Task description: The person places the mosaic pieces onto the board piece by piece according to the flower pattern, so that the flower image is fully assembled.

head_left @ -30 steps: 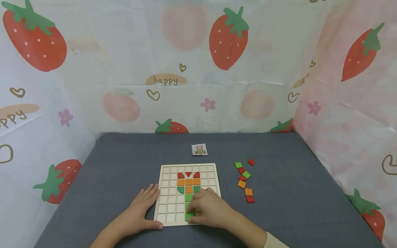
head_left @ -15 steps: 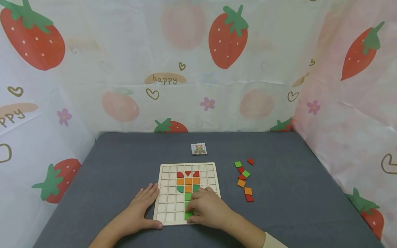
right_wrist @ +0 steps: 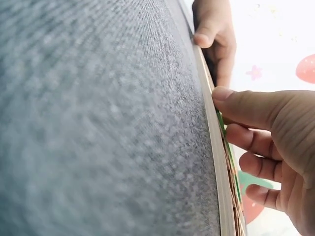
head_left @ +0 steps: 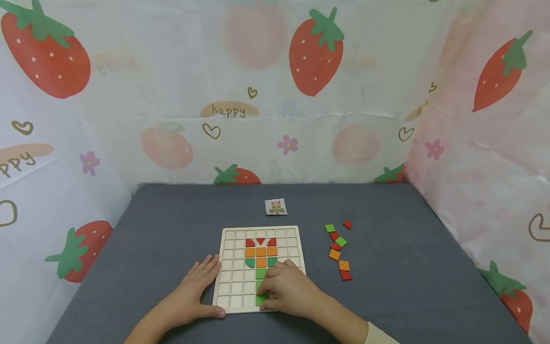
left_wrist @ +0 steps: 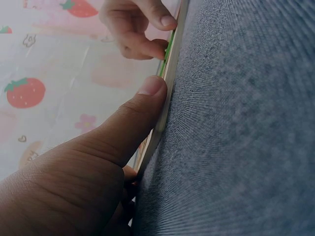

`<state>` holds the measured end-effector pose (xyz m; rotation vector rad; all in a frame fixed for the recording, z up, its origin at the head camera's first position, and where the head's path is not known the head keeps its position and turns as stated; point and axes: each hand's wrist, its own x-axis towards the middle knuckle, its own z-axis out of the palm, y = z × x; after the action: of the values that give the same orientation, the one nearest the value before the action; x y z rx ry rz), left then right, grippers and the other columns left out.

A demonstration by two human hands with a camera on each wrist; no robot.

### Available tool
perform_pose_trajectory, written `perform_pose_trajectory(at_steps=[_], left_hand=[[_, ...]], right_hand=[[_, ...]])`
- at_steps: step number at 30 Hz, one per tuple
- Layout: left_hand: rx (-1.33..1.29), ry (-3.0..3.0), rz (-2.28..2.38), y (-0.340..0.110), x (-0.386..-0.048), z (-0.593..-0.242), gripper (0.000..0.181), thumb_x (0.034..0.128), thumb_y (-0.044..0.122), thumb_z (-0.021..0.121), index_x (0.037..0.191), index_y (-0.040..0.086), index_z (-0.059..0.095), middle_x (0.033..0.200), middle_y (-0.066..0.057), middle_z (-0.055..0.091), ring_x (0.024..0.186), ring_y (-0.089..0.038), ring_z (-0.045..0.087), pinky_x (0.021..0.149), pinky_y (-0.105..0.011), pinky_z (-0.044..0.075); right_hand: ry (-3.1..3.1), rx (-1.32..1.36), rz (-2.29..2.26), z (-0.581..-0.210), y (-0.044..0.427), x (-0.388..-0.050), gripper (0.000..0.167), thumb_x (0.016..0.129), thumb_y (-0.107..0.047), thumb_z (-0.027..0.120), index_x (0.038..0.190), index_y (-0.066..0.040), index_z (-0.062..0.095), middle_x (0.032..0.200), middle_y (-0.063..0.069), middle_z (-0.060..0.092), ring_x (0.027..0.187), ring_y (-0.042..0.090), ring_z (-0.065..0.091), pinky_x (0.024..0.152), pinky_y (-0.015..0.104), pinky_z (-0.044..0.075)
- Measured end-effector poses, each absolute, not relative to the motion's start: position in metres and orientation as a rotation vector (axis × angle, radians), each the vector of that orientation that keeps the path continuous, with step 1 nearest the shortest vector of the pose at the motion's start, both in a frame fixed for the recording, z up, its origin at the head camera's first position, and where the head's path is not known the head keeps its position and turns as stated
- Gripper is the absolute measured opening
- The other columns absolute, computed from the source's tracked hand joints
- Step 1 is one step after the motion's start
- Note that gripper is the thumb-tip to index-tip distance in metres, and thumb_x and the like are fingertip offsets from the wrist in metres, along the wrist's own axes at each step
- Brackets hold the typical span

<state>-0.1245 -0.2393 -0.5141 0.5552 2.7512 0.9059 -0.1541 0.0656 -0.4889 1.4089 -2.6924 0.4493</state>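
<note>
At 6 o'clock on the board (head_left: 236, 275), a green tile (head_left: 260, 300) lies under the right hand's (head_left: 289, 290) bent fingers; whether they pinch it cannot be told. The left hand (head_left: 193, 291), thumb spread wide, touches the board's 8 o'clock side.

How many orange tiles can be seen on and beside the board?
6: three orange tiles in a row on the board, a fourth tile below the middle one, and two loose tiles right of the board. The right hand may hide others.
</note>
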Motion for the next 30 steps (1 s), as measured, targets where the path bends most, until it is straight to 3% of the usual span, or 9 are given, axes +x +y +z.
perform_pose_trajectory(at_steps=[11, 17, 20, 23, 26, 30], left_hand=[[0.575, 2.753, 0.914, -0.241, -0.124, -0.512, 0.128, 0.0677, 0.074, 0.079, 0.161, 0.003, 0.028, 0.170, -0.012, 0.021, 0.159, -0.034, 0.009, 0.116, -0.009, -0.015], [0.578, 2.759, 0.906, -0.242, -0.125, -0.512, 0.129, 0.0673, 0.074, 0.079, 0.161, 0.003, 0.028, 0.170, -0.012, 0.021, 0.159, -0.033, 0.009, 0.116, -0.009, -0.015], [0.570, 2.752, 0.904, -0.243, -0.125, -0.512, 0.129, 0.0672, 0.074, 0.079, 0.161, 0.003, 0.028, 0.170, -0.012, 0.021, 0.159, -0.033, 0.008, 0.123, -0.017, -0.012], [0.563, 2.745, 0.896, -0.242, -0.126, -0.511, 0.129, 0.0672, 0.074, 0.079, 0.162, 0.004, 0.027, 0.170, -0.011, 0.021, 0.159, -0.033, 0.008, 0.129, -0.039, -0.003], [0.552, 2.740, 0.889, -0.242, -0.127, -0.512, 0.129, 0.0670, 0.074, 0.079, 0.162, 0.005, 0.027, 0.170, -0.011, 0.020, 0.159, -0.033, 0.008, 0.127, -0.056, 0.004], [0.546, 2.731, 0.896, -0.241, -0.127, -0.514, 0.129, 0.0671, 0.075, 0.079, 0.162, 0.005, 0.027, 0.170, -0.011, 0.020, 0.159, -0.032, 0.007, 0.128, -0.051, 0.002]], right_hand=[[-2.657, 1.479, 0.482, -0.478, 0.072, -0.162, 0.019, 0.084, -0.040, 0.085, 0.101, -0.033, 0.081, 0.093, -0.022, 0.067, 0.093, -0.002, 0.055, 0.082, 0.021, 0.043], [-2.633, 1.476, 0.553, -0.467, 0.081, -0.171, 0.016, 0.089, -0.034, 0.082, 0.104, -0.028, 0.081, 0.097, -0.018, 0.068, 0.092, 0.001, 0.056, 0.083, 0.023, 0.047], [-2.627, 1.459, 0.579, -0.462, 0.089, -0.178, 0.016, 0.091, -0.032, 0.080, 0.105, -0.026, 0.081, 0.098, -0.017, 0.068, 0.092, 0.002, 0.057, 0.085, 0.025, 0.049], [-2.607, 1.435, 0.623, -0.460, 0.099, -0.188, 0.015, 0.091, -0.029, 0.080, 0.105, -0.024, 0.081, 0.098, -0.015, 0.069, 0.093, 0.004, 0.059, 0.088, 0.027, 0.051], [-2.595, 1.398, 0.659, -0.457, 0.111, -0.197, 0.016, 0.091, -0.026, 0.081, 0.105, -0.021, 0.081, 0.101, -0.013, 0.071, 0.095, 0.006, 0.061, 0.088, 0.031, 0.052], [-2.587, 1.316, 0.669, -0.449, 0.129, -0.206, 0.018, 0.090, -0.023, 0.081, 0.108, -0.020, 0.080, 0.105, -0.011, 0.072, 0.100, 0.011, 0.061, 0.089, 0.035, 0.053]])
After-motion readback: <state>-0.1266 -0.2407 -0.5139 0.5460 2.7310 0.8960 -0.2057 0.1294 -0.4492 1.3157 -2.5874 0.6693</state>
